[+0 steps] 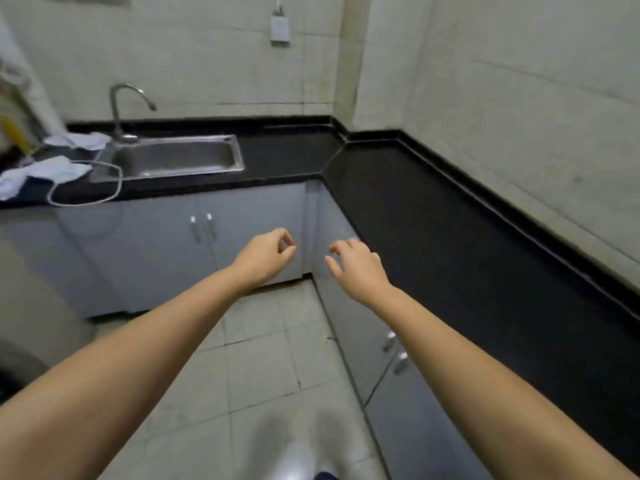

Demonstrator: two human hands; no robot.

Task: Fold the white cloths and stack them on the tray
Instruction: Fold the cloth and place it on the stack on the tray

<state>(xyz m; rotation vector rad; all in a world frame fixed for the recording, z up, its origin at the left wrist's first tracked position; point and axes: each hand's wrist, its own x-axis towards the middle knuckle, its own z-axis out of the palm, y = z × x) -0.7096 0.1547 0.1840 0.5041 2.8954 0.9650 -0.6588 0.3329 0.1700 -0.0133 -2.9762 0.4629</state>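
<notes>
A black L-shaped countertop (pixel 433 209) wraps the tiled corner; grey cabinets (pixel 166 251) below it, steel sink (pixel 180 157) at its left, pale tiled floor (pixel 263 368) beneath.

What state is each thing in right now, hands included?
Left hand: in the air, fingers loosely curled, holding nothing.
Right hand: in the air, fingers relaxed, holding nothing.
White cloths: crumpled, unfolded, on the counter left of the sink.
Sink: basin looks bare.
Faucet: no water seen.
Cabinet doors: closed.
</notes>
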